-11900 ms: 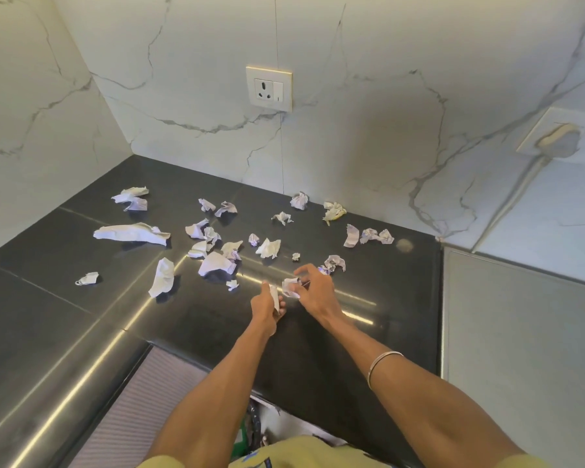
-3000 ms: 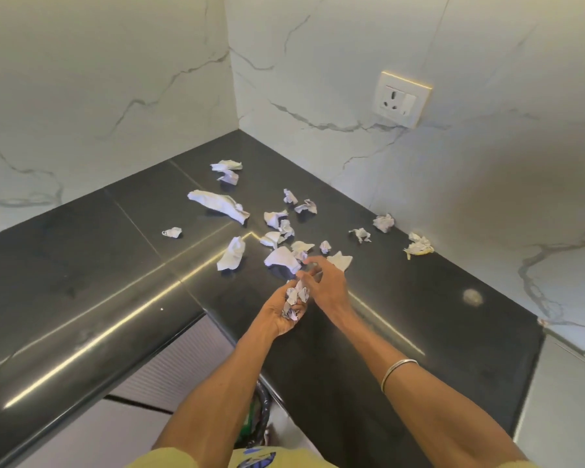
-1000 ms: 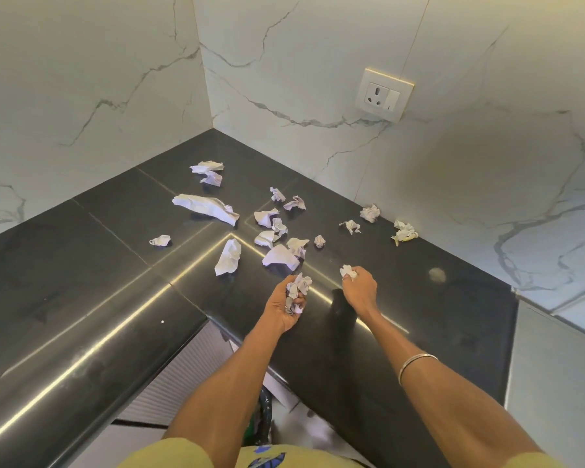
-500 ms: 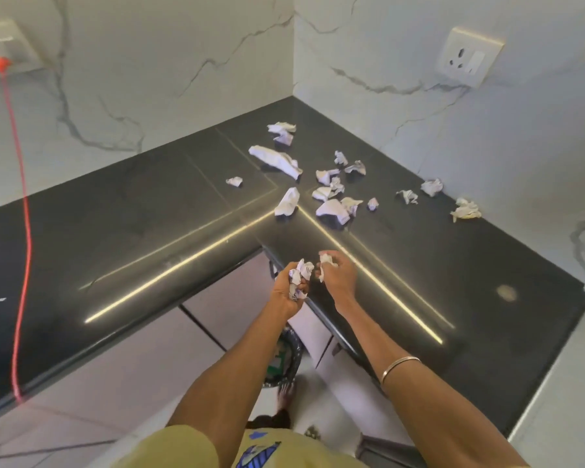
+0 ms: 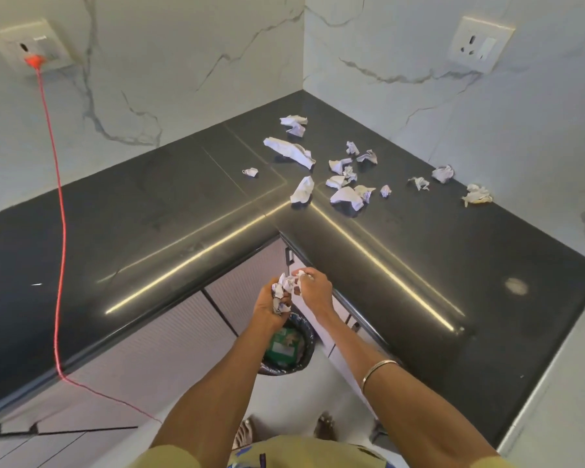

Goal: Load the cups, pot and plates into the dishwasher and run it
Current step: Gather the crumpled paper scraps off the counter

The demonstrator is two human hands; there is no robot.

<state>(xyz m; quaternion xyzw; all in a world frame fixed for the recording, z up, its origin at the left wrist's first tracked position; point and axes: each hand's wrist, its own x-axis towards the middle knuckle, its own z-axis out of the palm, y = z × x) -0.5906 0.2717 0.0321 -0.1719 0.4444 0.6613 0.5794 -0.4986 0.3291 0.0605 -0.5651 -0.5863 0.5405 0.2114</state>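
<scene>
No cups, pot, plates or dishwasher are in view. My left hand [image 5: 271, 307] grips a bunch of crumpled paper scraps [image 5: 282, 292]. My right hand [image 5: 313, 288] pinches another scrap [image 5: 299, 275] right beside that bunch. Both hands are off the counter, in front of its inner corner edge and above a black bin [image 5: 288, 346] on the floor. The bin is lined with a dark bag and has green packaging inside.
Several crumpled paper pieces [image 5: 343, 179] lie scattered on the black L-shaped counter [image 5: 149, 214] near the wall corner. A red cord [image 5: 60, 231] hangs from a wall socket [image 5: 31, 45] across the counter to the floor. Another socket [image 5: 480, 43] is on the right wall. Grey cabinet fronts [image 5: 169, 336] stand below.
Both hands have pulled back from the counter with the scraps and now hover over the bin. My view has swung left and backed away, bringing the bin and floor into sight.
</scene>
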